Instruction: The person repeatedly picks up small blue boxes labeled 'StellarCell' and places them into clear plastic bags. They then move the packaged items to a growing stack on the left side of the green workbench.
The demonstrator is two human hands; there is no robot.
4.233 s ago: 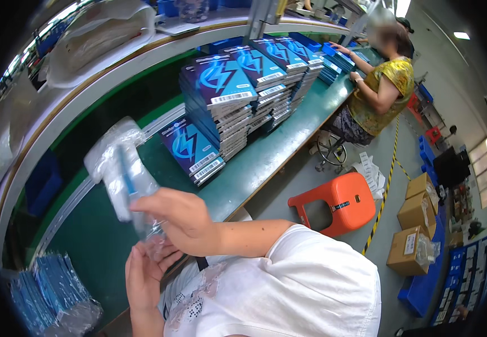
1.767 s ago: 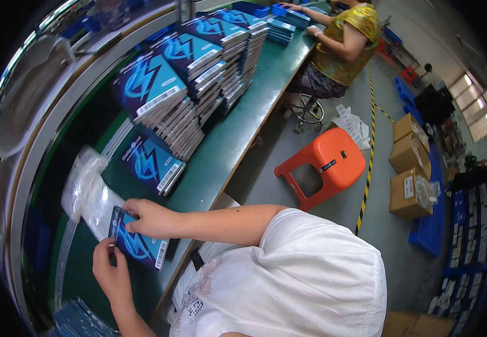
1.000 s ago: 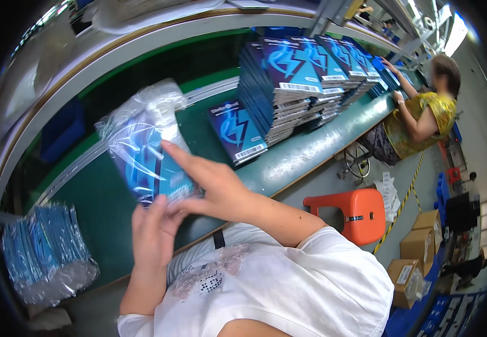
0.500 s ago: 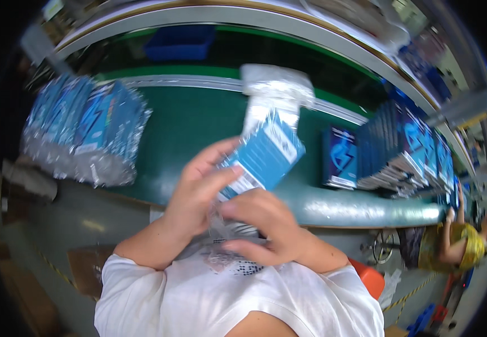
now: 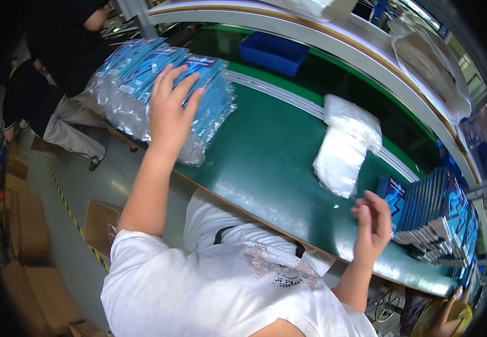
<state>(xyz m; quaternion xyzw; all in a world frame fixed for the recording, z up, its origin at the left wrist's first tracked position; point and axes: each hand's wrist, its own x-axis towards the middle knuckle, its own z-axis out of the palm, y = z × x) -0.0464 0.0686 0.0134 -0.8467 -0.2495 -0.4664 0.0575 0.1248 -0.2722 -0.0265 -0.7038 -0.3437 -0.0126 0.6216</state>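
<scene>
My left hand (image 5: 171, 106) is on or just over the front of a row of blue flat boxes in clear plastic bags (image 5: 212, 70), at the left end of the bench. Its fingers are spread; nothing is gripped in it. Over the right part of the bench, my right hand (image 5: 373, 227) is raised with its fingers loosely bent, empty and open. It is nearest to the upright, unbagged dark-blue boxes (image 5: 423, 196) at the right. Between the hands, farther back, lies a stack of clear plastic bags (image 5: 341, 160).
The green bench top (image 5: 266, 163) runs beneath a shelf (image 5: 333, 42). A blue bin (image 5: 273, 53) stands behind the bench's metal rail. Another person (image 5: 66, 84) is at the far left, and a co-worker (image 5: 440, 317) at the lower right. Cardboard boxes (image 5: 30, 230) stand on the floor.
The blue box and its clear bag have left my hands. My left hand has gone left to the bagged boxes, my right hand to the right. The view has shifted left.
</scene>
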